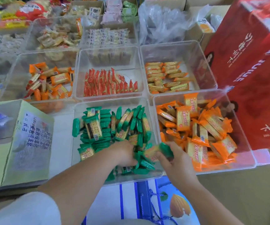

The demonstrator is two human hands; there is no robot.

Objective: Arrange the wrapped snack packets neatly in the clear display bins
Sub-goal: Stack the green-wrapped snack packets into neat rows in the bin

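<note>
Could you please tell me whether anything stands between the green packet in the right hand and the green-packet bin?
Nothing visible does. The right hand holds the green packet just over the open-topped clear bin, near its right side. Only other green packets lie below, and the left hand rests among them alongside.

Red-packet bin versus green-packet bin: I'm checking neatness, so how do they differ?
The red-packet bin holds red packets standing on edge in rows; the green-packet bin holds green packets partly stacked, partly jumbled. The red-packet bin shows bare floor; the green-packet bin is fuller. Both are clear plastic.
</note>
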